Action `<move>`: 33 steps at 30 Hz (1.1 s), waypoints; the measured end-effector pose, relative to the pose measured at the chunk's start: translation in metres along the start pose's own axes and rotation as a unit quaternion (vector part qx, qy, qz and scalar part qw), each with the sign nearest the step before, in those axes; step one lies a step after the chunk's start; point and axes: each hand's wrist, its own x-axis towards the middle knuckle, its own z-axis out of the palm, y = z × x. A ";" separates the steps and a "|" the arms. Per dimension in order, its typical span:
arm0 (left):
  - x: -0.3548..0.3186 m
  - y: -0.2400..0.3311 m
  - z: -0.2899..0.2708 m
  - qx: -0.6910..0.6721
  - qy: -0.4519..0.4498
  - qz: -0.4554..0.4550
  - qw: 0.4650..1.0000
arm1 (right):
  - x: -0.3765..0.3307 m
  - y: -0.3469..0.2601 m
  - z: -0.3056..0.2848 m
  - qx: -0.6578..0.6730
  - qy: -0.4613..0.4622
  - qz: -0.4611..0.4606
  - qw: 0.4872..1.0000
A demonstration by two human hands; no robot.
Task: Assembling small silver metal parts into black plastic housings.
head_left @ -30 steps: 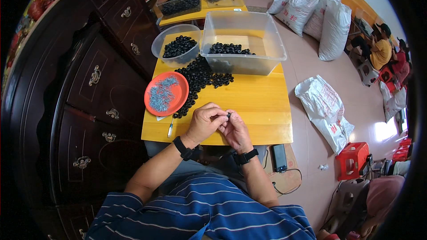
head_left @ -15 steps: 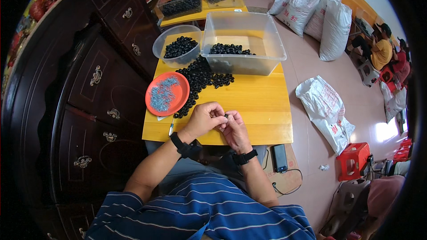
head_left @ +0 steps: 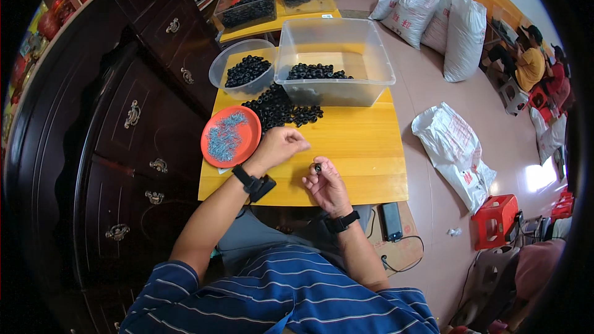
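My right hand [head_left: 328, 188] holds a small black ring-shaped piece [head_left: 318, 167] upright between thumb and fingertips, above the near part of the yellow table. Up and to the left, my left hand [head_left: 281, 147] is apart from it, its thumb and fingers pinched together; whatever they hold, if anything, is too small to make out. Close beside the left hand lies an orange-red plate [head_left: 250, 130] with a heap of thin silvery-blue metal bits [head_left: 224, 139]. Beyond that hand, many loose black pieces [head_left: 272, 110] are spread over the table.
A round clear tub [head_left: 219, 74] and a large rectangular plastic bin [head_left: 371, 89], both with black pieces, stand at the table's far side. Dark cabinets [head_left: 124, 167] line the left. White sacks [head_left: 463, 37] and a red stool [head_left: 497, 216] are on the right. Other people sit farther off.
My hands have parted: the left moved up and left toward the plate, while the right stayed near its place and turned, showing the black ring-shaped piece.
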 end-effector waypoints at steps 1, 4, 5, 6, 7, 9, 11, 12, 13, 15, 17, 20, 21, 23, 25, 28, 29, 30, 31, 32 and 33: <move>0.009 -0.006 -0.003 0.139 0.084 0.046 0.986 | 0.000 0.000 0.000 0.001 -0.001 0.000 1.000; 0.030 -0.014 -0.007 0.288 0.177 0.097 0.936 | 0.000 -0.001 -0.003 0.011 -0.005 0.007 1.000; 0.035 -0.013 -0.007 0.347 0.175 0.086 0.917 | 0.000 -0.001 -0.004 0.014 -0.012 0.012 1.000; 0.040 -0.013 -0.007 0.405 0.173 0.074 0.895 | 0.001 0.000 -0.004 0.016 -0.019 0.017 1.000; 0.044 -0.013 -0.006 0.405 0.172 0.075 0.895 | 0.000 0.000 -0.004 0.017 -0.019 0.016 1.000; 0.050 -0.011 -0.004 0.469 0.179 0.058 0.863 | 0.000 0.000 -0.002 0.018 -0.024 0.017 0.999; 0.054 -0.010 -0.001 0.482 0.192 0.068 0.852 | 0.000 0.000 -0.001 0.020 -0.021 0.018 0.999; 0.056 -0.010 0.001 0.494 0.206 0.078 0.841 | 0.000 -0.001 -0.001 0.020 -0.018 0.019 0.999; 0.057 -0.010 0.002 0.494 0.204 0.078 0.842 | 0.000 0.000 -0.002 0.021 -0.017 0.019 0.999; 0.060 -0.013 0.002 0.476 0.225 0.108 0.843 | 0.001 0.000 -0.004 0.026 -0.021 0.024 0.999; 0.063 -0.016 0.002 0.475 0.226 0.117 0.843 | 0.002 0.000 -0.004 0.027 -0.018 0.026 0.999; 0.065 -0.020 0.001 0.478 0.223 0.127 0.840 | 0.003 0.001 -0.005 0.026 -0.017 0.027 0.999; 0.065 -0.021 0.001 0.483 0.219 0.127 0.838 | 0.003 0.001 -0.005 0.025 -0.018 0.027 0.999; 0.057 -0.022 0.002 0.467 0.215 0.138 0.846 | 0.002 0.000 -0.003 0.026 -0.021 0.026 0.999; 0.045 -0.023 0.004 0.452 0.211 0.150 0.854 | 0.002 0.000 -0.002 0.026 -0.024 0.025 0.999; 0.015 -0.018 0.008 0.365 0.208 0.151 0.895 | 0.002 0.003 -0.005 0.026 -0.024 0.027 0.999; 0.004 -0.016 0.009 0.312 0.198 0.156 0.916 | 0.002 0.003 -0.005 0.023 -0.020 0.025 0.999; -0.005 -0.016 0.011 0.258 0.187 0.160 0.934 | 0.001 0.002 -0.004 0.020 -0.015 0.025 0.999; -0.014 -0.017 0.014 0.220 0.189 0.155 0.944 | 0.000 0.002 -0.004 0.019 -0.015 0.027 0.999; -0.022 -0.017 0.015 0.219 0.192 0.155 0.944 | 0.000 0.001 -0.003 0.012 -0.011 0.025 1.000; -0.031 -0.016 0.015 0.191 0.179 0.139 0.955 | -0.001 0.001 -0.002 0.005 -0.007 0.023 1.000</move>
